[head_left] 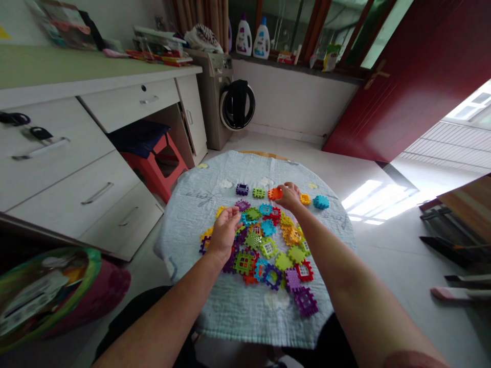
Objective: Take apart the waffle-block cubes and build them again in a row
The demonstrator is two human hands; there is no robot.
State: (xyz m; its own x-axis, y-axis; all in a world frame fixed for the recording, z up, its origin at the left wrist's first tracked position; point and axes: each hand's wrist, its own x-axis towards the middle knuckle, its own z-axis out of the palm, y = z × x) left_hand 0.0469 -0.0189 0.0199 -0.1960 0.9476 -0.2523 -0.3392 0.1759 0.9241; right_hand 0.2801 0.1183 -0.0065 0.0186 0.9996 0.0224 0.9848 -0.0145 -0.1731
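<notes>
My right hand (pixel 290 196) reaches to the far side of the round table, its thumb and fingertips on an orange interlocking building block (pixel 274 193). That block sits in a row with a dark purple block (pixel 242 189), a green block (pixel 258 193), a yellow-orange block (pixel 305 199) and a blue block (pixel 321 202). Over the left edge of a loose heap of coloured blocks (pixel 268 247) is my left hand (pixel 226 231), its fingers curled together beside a light blue block (pixel 245 220). Whether anything is between those fingers is hidden.
A pale blue cloth (pixel 226 317) covers the table. To the left are a white drawer cabinet (pixel 49 189), a red stool (pixel 161 166) and a lined bin (pixel 95 286). Behind stands a washing machine (pixel 215 97) with its door open. A red door (pixel 387 87) is at right.
</notes>
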